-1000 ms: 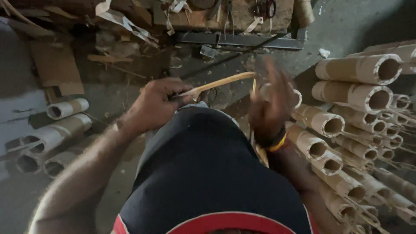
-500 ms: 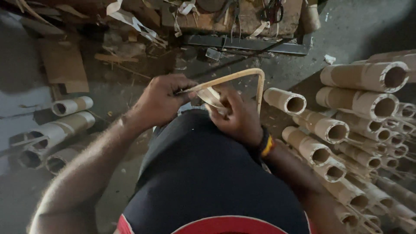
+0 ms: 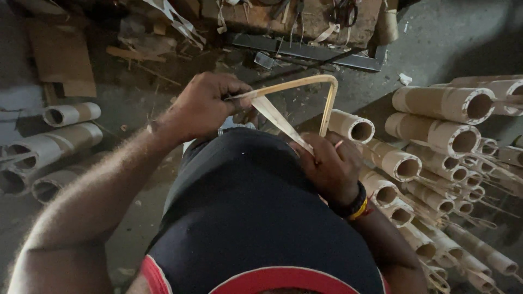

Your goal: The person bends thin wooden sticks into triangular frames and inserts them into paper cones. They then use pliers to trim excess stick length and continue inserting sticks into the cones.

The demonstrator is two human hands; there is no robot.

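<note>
While two hands [image 3: 204,106] [image 3: 329,166] grip, one bent strip [image 3: 305,83] shows.

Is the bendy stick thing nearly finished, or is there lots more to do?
Done: the bamboo strip already has one sharp bend at its far corner. In hand: the left hand pinches one end, and the right hand grips the other end and a flat pale strip crossing between them. Left: the shape looks open, not yet fastened, and many bamboo tubes lie stacked beside.

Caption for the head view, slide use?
Left hand and right hand bend a bamboo strip beside stacked tubes.
</note>
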